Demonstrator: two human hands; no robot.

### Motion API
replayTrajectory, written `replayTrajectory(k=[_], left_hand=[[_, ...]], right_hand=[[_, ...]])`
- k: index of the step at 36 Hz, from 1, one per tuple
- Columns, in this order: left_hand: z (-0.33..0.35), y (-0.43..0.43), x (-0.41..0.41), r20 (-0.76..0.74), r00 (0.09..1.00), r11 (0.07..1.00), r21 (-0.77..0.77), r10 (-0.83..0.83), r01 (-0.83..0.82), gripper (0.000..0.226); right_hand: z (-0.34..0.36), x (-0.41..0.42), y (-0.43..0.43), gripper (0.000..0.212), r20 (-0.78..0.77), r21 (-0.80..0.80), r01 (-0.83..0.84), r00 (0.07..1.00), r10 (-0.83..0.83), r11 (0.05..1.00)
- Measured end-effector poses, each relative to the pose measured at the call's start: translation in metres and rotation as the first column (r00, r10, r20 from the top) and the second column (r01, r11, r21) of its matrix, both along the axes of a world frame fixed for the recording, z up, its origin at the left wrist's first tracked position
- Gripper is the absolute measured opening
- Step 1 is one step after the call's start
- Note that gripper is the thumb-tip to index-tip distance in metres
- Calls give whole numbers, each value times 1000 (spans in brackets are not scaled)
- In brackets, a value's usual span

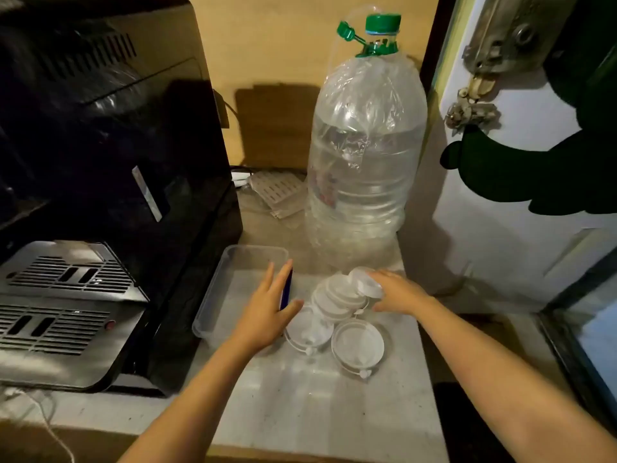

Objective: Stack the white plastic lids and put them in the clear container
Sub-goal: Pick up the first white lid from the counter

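Round white plastic lids spread on the pale counter, just right of the empty clear rectangular plastic container. Right hand pinching one small lid at the far end; left hand flat, fingers released, holding nothing. Best to nest rims squarely, steadying the pile with the free hand, then lift together.

I've got a big clear water jug with a green cap standing at the counter's back edge, a black coffee machine along its left edge, its metal drip tray up front.
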State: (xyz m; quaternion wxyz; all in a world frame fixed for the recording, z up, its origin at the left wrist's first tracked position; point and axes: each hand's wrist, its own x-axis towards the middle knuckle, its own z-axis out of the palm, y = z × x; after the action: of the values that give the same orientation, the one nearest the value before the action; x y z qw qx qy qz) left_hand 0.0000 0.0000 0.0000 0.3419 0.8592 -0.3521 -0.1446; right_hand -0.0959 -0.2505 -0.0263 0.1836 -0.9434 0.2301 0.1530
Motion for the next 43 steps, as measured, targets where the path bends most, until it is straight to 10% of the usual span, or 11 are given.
replayTrajectory(k=[15,34,43], left_hand=[[2,2,1,-273,961,996,-58,51,-70,49],[18,-22,23,-470,880,983,-182,-67,-22,72],[45,-55,25,-553,728,913,-192,-404,360,107]], right_hand=[[-32,15,5,28,-14,-415,-27,1000,24,910],[77,-4,9,40,121,-296,-181,967,225,938],[144,-3,56,31,48,-95,-486,869,492,868]])
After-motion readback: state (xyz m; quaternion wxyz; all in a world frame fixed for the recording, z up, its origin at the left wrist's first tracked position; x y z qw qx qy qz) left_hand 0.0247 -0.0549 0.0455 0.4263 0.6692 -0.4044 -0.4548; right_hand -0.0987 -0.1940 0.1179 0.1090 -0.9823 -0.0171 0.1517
